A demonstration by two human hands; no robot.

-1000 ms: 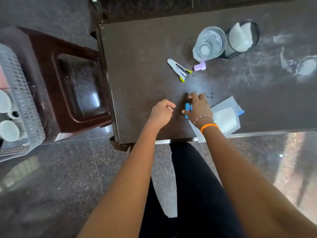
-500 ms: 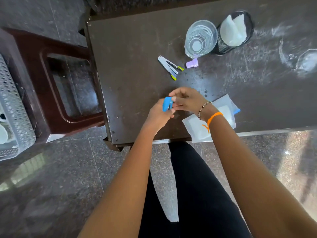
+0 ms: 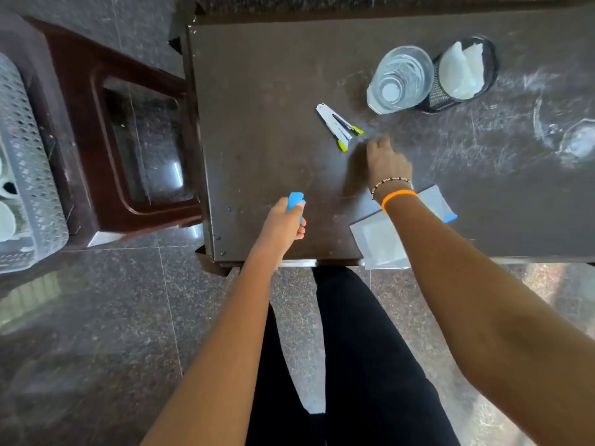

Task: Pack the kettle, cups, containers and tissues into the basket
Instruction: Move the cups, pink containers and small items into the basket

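A dark scratched surface point(image 3: 257, 91) fills the upper frame. A blue object point(image 3: 295, 201) is gripped by the left hand point(image 3: 283, 225). The right hand point(image 3: 386, 162) is stretched beside a stapler point(image 3: 338, 125); whether its fingers are spread cannot be told. The basket point(image 3: 29, 162) sits at the left edge, tissues point(image 3: 463, 69) upper right.

Opened stapler point(image 3: 339, 127) on dark table point(image 3: 257, 91); brown stool point(image 3: 106, 101) beside.

- Small object point(image 3: 295, 204) in the left hand point(image 3: 283, 228): bright blue.
- Stapler point(image 3: 338, 125): silver with lime-green tips.
- Wristband point(image 3: 398, 197): orange.
- Mesh cup point(image 3: 441, 91): black.
- Basket point(image 3: 35, 175): white, perforated.
- Stool point(image 3: 80, 91): dark red-brown.
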